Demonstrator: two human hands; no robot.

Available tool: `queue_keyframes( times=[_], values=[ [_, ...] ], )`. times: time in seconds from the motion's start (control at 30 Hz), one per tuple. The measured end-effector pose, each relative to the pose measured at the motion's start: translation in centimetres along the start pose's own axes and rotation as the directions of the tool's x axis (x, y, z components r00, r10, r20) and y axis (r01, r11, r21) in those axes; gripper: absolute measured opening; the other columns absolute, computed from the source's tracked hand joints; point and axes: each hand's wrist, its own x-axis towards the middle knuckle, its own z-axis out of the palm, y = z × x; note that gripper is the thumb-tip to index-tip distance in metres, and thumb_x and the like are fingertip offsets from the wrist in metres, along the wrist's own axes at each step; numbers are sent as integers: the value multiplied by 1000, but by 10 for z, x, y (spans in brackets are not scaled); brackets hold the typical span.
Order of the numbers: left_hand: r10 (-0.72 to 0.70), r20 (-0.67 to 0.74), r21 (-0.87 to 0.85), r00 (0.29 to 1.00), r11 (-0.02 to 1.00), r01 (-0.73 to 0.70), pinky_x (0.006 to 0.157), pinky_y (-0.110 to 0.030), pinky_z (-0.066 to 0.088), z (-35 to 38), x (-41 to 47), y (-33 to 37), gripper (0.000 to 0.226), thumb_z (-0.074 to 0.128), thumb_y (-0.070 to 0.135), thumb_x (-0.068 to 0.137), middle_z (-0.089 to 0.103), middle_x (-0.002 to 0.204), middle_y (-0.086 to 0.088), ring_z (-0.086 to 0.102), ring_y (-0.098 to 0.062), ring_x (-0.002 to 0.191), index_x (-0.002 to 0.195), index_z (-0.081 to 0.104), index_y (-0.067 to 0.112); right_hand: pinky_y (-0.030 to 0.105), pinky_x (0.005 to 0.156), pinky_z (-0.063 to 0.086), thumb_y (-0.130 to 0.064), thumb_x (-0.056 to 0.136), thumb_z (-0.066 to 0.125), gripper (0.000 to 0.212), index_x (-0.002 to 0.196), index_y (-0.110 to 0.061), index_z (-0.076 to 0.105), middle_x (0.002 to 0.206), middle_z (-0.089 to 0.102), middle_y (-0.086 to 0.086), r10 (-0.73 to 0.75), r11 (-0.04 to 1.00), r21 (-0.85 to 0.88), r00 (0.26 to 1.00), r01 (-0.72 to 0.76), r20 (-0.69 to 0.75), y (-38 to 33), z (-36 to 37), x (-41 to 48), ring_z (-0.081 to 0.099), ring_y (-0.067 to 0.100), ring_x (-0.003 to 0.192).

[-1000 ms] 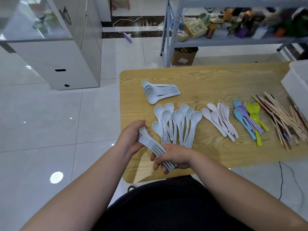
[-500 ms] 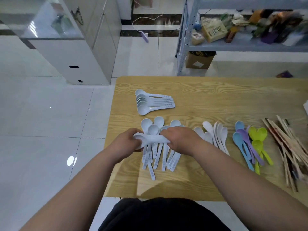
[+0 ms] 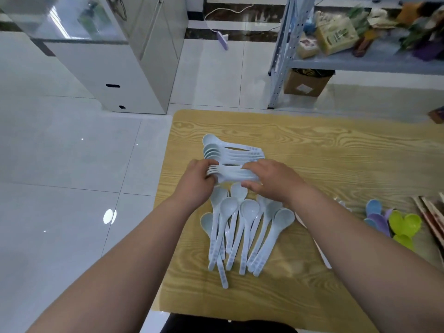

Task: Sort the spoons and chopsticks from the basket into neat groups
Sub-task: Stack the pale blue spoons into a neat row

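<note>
Your left hand and right hand hold a nested bundle of pale blue spoons between them, lying level across the centre of the frame. Your left fingers curl round the bowl ends. Your right thumb and fingers clasp the handle ends. The bundle is just below the neat stack of spoons lying on the wooden table. Both sets have their bowls pointing to the left of the frame.

Half a second ago the bundle was lower in the frame, over the loose fan of spoons. It has since travelled up to the neat stack, and the fan now lies uncovered beneath your wrists. A second ago you held the bundle tilted, by the table's near edge.

Coloured spoons and chopsticks lie at the right edge of the frame.

In the upper right, a cardboard box stands on the floor under a metal shelf. Its open top shows only something dark. The shelf carries blurred boxes and packets.
</note>
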Motion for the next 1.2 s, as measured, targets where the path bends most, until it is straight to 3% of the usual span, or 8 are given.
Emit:
queue_keyframes(
  times=[0.17, 0.27, 0.37, 0.5, 0.63, 0.77, 0.97, 1.2],
  values=[
    [19, 84, 75, 996, 997, -26, 87, -21, 36, 11, 42, -21, 43, 59, 15, 89, 48, 124, -4, 52, -17, 111, 131, 59, 24, 42, 113, 24, -55, 96, 51, 52, 140, -27, 51, 140, 49, 3, 102, 993, -48, 994, -104, -48, 9, 19, 40, 40, 24, 135],
    [52, 97, 107, 994, 992, -63, 92, -18, 33, 17, 50, -35, 49, 62, 15, 88, 41, 122, -4, 51, -18, 110, 136, 54, 23, 43, 114, 21, -51, 90, 60, 45, 126, -24, 64, 135, 49, 4, 89, 994, -56, 989, -96, -120, 14, 35, 51, 39, 26, 135],
    [140, 64, 157, 988, 976, -148, 90, -27, 41, 19, 55, -45, 48, 66, 15, 83, 48, 112, -7, 53, -25, 104, 131, 57, 18, 47, 114, 21, -50, 83, 67, 41, 114, -23, 68, 143, 45, 8, 64, 997, -37, 982, -72, -178, 18, 48, 59, 33, 30, 141],
    [226, 0, 242, 974, 945, -219, 83, -41, 43, 21, 63, -53, 33, 71, 16, 77, 54, 96, -10, 51, -31, 90, 107, 59, 9, 49, 120, 13, -51, 81, 68, 47, 117, -22, 64, 151, 42, 5, 56, 998, -25, 985, -61, -163, 21, 57, 67, 24, 26, 149],
    [235, -75, 198, 969, 956, -217, 82, -40, 48, 25, 66, -64, 35, 74, 17, 73, 48, 99, -11, 51, -31, 91, 102, 58, 6, 49, 122, 8, -63, 79, 51, 62, 128, -26, 57, 155, 37, 4, 35, 999, -16, 988, -38, -147, 20, 60, 70, 21, 25, 152],
    [245, -109, 196, 963, 955, -221, 86, -42, 46, 27, 71, -70, 40, 78, 18, 70, 46, 104, -12, 50, -34, 95, 102, 57, 5, 51, 122, 9, -61, 79, 58, 75, 147, -36, 40, 163, 21, 9, 18, 999, -46, 993, -23, -113, 22, 55, 79, 17, 29, 151],
    [253, -98, 132, 962, 962, -240, 81, -31, 43, 25, 78, -73, 49, 79, 19, 69, 43, 102, -2, 47, -22, 94, 107, 49, 8, 50, 124, -3, -86, 70, 47, 104, 155, -45, 5, 168, -8, 4, 58, 984, -170, 996, -44, 74, 30, 47, 96, -10, 27, 154],
    [373, -103, 161, 922, 921, -354, 77, -27, 41, 34, 76, -85, 56, 79, 9, 67, 42, 107, -9, 47, -22, 96, 113, 47, 5, 52, 122, 5, -90, 68, 37, 110, 157, -39, -2, 162, 12, 8, 37, 980, -197, 997, -25, 62, 26, 49, 102, 8, 29, 151]
  ],
)
